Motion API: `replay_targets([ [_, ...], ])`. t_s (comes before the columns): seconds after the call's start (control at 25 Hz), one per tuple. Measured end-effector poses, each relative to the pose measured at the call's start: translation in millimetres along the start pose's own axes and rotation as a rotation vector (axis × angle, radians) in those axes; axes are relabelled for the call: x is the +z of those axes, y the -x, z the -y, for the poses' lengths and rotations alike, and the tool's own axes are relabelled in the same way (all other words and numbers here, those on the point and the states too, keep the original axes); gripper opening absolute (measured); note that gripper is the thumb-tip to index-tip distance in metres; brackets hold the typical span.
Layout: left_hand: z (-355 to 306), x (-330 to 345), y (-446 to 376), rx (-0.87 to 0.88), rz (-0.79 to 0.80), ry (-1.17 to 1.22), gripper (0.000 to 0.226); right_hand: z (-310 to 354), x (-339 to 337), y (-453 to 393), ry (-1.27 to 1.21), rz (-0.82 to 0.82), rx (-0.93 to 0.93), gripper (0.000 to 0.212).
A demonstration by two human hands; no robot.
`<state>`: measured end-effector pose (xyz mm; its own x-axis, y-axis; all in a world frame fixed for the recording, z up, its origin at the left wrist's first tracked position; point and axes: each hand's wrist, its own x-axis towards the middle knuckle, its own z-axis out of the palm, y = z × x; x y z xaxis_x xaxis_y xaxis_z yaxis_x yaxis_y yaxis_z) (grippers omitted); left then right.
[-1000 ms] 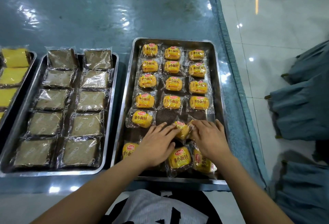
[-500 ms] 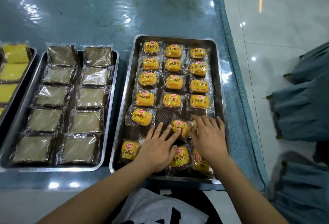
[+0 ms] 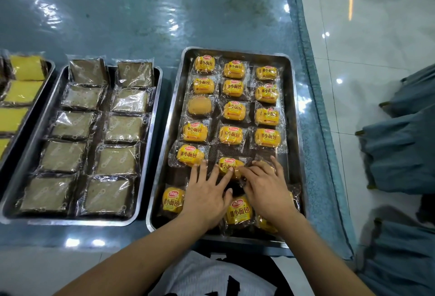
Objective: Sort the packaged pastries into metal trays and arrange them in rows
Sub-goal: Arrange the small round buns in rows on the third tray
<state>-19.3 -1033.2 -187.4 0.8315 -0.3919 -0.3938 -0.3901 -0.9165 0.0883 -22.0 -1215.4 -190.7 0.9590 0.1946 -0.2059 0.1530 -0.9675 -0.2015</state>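
Observation:
A metal tray (image 3: 294,116) on the right holds several small yellow wrapped buns in three columns. My left hand (image 3: 206,198) lies flat in the tray's near part, fingers spread, its fingertips touching a yellow bun (image 3: 229,166) in the middle column. My right hand (image 3: 266,188) lies beside it, fingers on the same bun and covering another bun in the right column. Loose buns lie near the front: one at the left (image 3: 172,199), one between my hands (image 3: 240,209), one under my right wrist (image 3: 267,225).
A second metal tray (image 3: 150,154) to the left holds two columns of brown wrapped square cakes (image 3: 116,160). A third tray (image 3: 48,72) at the far left holds yellow wrapped cakes (image 3: 22,92). Blue plastic-covered tablecloth (image 3: 164,17) lies beyond. Blue-covered chairs (image 3: 400,149) stand on the right.
Both hands have slid a little away from me along the tray, pushing the middle-column bun and the one beside it towards the rows. The left fingers have spread wider.

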Motion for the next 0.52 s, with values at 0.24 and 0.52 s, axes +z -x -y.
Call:
replay_targets([
  [0.24,11,2,-1,0.041,-0.057,0.029,0.062,5,0,-5,0.02,0.123,0.037,0.056],
  [0.52,12,8,-8,0.022,-0.062,0.029,0.065,6,1,-12,-0.009,0.132,0.051,0.054],
])
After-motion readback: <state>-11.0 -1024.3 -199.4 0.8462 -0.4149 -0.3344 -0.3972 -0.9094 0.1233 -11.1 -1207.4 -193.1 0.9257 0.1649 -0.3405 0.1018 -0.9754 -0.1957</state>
